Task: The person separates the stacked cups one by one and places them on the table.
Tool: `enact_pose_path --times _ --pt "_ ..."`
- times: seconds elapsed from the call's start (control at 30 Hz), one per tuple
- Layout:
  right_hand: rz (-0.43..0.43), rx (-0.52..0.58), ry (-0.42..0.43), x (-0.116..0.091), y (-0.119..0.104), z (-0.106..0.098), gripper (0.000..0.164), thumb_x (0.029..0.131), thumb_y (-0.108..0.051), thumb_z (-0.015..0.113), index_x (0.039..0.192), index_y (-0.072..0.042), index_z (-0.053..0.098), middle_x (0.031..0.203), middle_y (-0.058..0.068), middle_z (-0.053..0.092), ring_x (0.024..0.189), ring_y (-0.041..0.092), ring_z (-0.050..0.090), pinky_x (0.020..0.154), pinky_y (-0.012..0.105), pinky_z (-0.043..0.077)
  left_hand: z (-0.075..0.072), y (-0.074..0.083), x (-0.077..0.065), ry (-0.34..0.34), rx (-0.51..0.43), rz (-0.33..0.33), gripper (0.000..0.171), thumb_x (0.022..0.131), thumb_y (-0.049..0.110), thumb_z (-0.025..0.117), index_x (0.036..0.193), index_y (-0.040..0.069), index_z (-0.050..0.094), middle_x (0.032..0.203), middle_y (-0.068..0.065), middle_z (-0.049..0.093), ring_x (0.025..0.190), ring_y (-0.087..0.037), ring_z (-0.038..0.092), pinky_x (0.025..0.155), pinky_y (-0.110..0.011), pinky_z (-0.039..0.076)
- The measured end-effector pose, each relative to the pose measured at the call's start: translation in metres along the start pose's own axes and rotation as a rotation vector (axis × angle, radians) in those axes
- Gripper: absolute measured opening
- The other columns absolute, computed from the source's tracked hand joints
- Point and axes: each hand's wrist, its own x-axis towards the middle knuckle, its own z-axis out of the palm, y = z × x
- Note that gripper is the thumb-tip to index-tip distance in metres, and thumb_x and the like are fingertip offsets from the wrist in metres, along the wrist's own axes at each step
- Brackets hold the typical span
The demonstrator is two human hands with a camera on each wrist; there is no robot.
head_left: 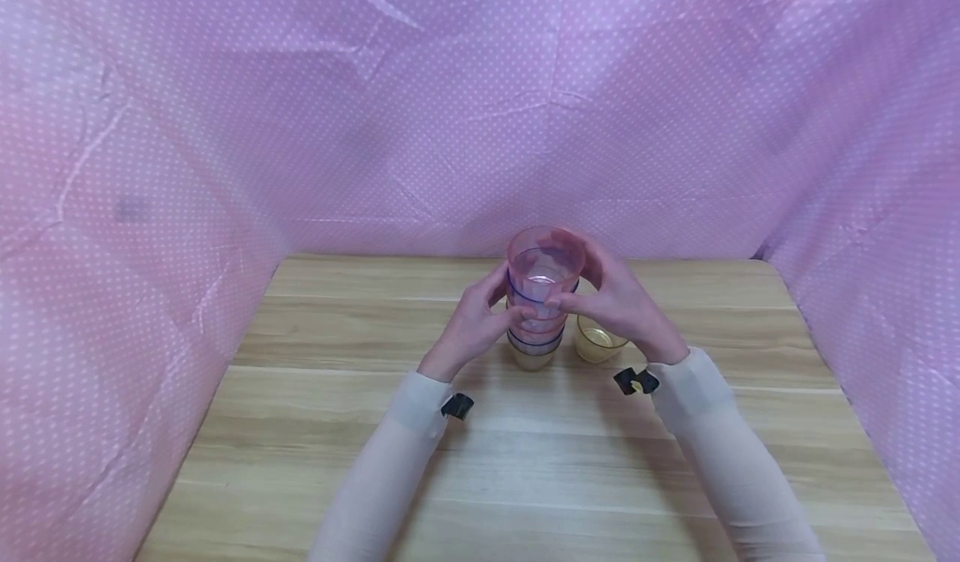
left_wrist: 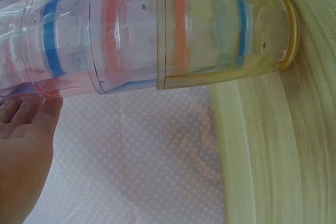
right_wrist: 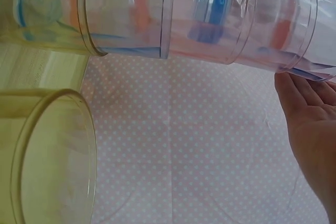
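A tall upright stack of nested see-through plastic cups [left_wrist: 126,35] stands on the table, with pink and blue-rimmed cups above a yellow cup [left_wrist: 262,30] at the base. The topmost pink cup [head_left: 542,255] faces up and looks empty. My left hand [head_left: 478,318] holds the stack around its middle, thumb in front and fingers behind. Higher up, my right hand [head_left: 621,299] grips the stack from the right, its thumb across the front near a blue rim. Beside the stack, below my right hand, a separate yellow cup [head_left: 596,345] stands upright.
The wooden table [head_left: 262,429] reaches back to a pink dotted cloth [head_left: 420,145] that hangs behind and along both sides. Black wrist pieces [head_left: 457,406] sit at both cuffs, and the one on the right is close to the single yellow cup.
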Motion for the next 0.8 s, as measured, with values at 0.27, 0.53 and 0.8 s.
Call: enact_pose_path --times 0.27,0.53,0.8 --pt "0.005 -0.002 0.009 -0.0009 -0.0009 0.0012 0.084 0.083 0.004 0.084 0.155 -0.003 0.041 0.149 0.013 0.056 0.134 0.031 0.054 0.114 0.031 0.045 -0.0013 -0.0004 -0.0020 -0.015 -0.013 0.001 0.078 0.095 0.024 0.076 0.161 0.008 0.037 0.149 -0.018 0.056 0.139 -0.027 0.052 0.119 -0.035 0.041" --pt "0.014 0.002 0.009 -0.0020 -0.0003 0.0014 0.084 0.084 0.001 0.084 0.156 -0.004 0.040 0.151 0.012 0.054 0.137 0.030 0.052 0.116 0.032 0.043 -0.0015 -0.0003 -0.0026 -0.020 -0.033 -0.020 0.077 0.096 0.019 0.075 0.161 0.010 0.036 0.152 -0.016 0.054 0.141 -0.027 0.050 0.120 -0.035 0.039" --pt "0.013 -0.015 0.011 -0.0023 0.0008 0.0011 0.084 0.084 0.003 0.083 0.156 -0.004 0.040 0.151 0.012 0.054 0.138 0.030 0.051 0.117 0.032 0.042 -0.0012 -0.0018 -0.0033 -0.024 -0.062 -0.011 0.082 0.096 0.038 0.073 0.162 0.010 0.034 0.152 -0.017 0.054 0.140 -0.028 0.052 0.121 -0.036 0.038"
